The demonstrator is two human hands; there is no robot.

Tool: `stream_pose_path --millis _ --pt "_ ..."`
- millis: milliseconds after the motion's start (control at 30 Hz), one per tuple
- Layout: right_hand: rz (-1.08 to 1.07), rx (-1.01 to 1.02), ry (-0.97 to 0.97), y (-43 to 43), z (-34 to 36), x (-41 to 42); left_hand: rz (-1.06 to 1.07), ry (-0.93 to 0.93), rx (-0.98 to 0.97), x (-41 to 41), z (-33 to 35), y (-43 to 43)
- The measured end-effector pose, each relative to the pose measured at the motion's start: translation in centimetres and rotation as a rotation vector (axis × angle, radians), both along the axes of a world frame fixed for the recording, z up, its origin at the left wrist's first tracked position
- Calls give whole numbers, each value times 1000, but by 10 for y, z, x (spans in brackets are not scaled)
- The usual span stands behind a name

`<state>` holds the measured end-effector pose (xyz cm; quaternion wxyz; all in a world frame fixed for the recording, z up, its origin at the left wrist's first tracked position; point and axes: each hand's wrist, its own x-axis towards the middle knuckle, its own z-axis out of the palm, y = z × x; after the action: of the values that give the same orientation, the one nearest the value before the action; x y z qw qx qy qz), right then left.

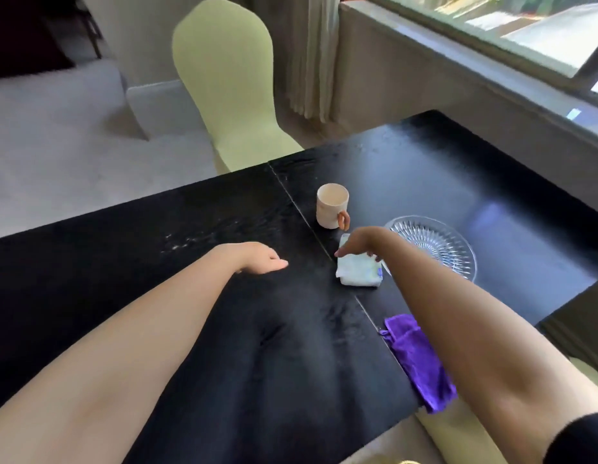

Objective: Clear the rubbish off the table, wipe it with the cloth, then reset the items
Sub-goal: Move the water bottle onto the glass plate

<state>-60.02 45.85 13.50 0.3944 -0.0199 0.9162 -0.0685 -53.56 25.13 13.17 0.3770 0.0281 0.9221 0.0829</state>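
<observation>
A black table (pixel 130 249) with a seam running across its top is recorded in the foreground; daylight is reflected on its far right part. A pale yellow-green covered chair (pixel 224 78) is set at its far edge. The floor (pixel 56 155) is finished in light grey. A pale pleated curtain (pixel 311 51) is hung behind the chair, beside a grey wall (pixel 408 95) capped by a ledge (pixel 474 72). Bright daylight is admitted through a dark-framed window (pixel 525 18) at upper right.

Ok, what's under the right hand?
A white packet on the black table, its far end covered by the right hand. Whether the fingers grip it or just touch is hidden.
</observation>
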Motion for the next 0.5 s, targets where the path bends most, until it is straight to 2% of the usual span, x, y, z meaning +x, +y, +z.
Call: stream_pose_path --millis 200,333,500 --pt "257 -47 -127 -130 31 36 218 19 -5 79 34 -107" --pt "407 -77 -141 -218 33 75 392 38 -41 149 46 -159" --pt "589 -107 -166 -317 21 140 630 41 56 247 36 -205"
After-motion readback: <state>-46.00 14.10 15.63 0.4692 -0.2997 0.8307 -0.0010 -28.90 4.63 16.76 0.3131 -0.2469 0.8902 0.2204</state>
